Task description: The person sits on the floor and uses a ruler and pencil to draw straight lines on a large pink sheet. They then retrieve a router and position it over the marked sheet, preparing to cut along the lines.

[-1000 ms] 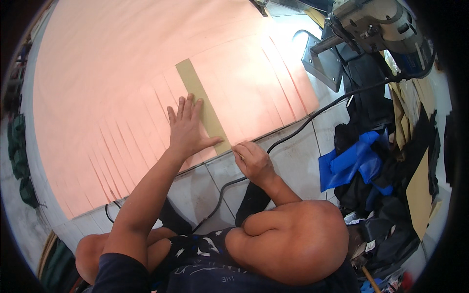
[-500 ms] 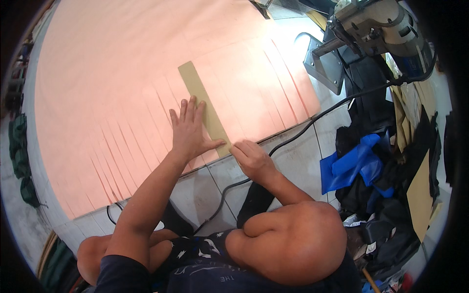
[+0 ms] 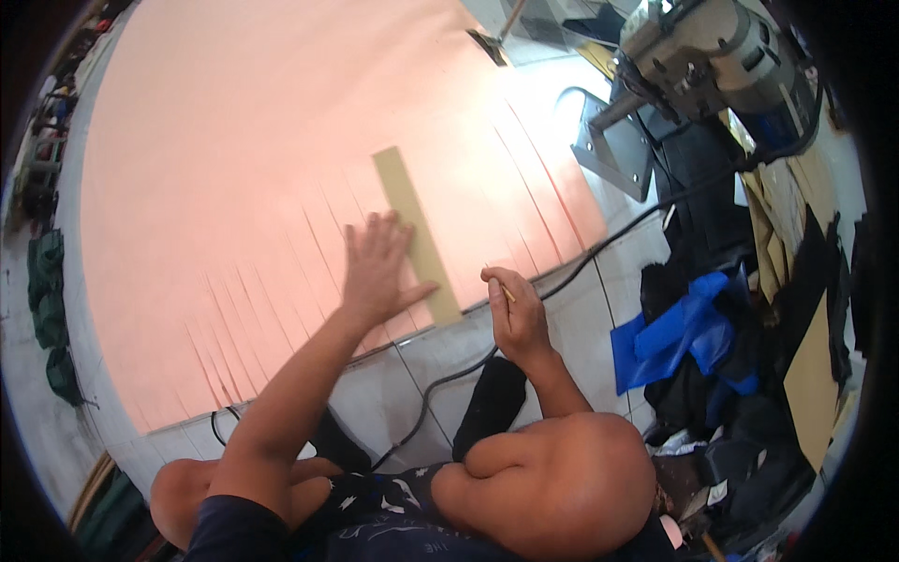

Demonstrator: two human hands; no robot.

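A large pink sheet [image 3: 234, 169] is spread before me, with several long thin lines or slits running in from its near edge. On it lies a narrow olive-tan strip [image 3: 426, 248], straight like a template, reaching the near edge. My left hand [image 3: 373, 281] rests flat with fingers spread, its fingertips and thumb on the strip's left side. To the right of the strip, my right hand [image 3: 521, 318] is closed around a thin yellow pen-like stick [image 3: 508, 294], apart from the strip. The exact kind of stick is too small to tell.
A motorised machine with a metal base plate [image 3: 613, 155] stands at the upper right. Its black cable [image 3: 562, 281] runs along the sheet's near edge over the tiles. Blue material [image 3: 679, 328] and black scraps [image 3: 721, 421] are heaped at the right; dark green bundles [image 3: 49, 290] lie far left.
My right hand has moved right, away from the strip's near end, and the yellow stick now shows in it. My left hand stays on the strip. The whole view has shifted slightly.
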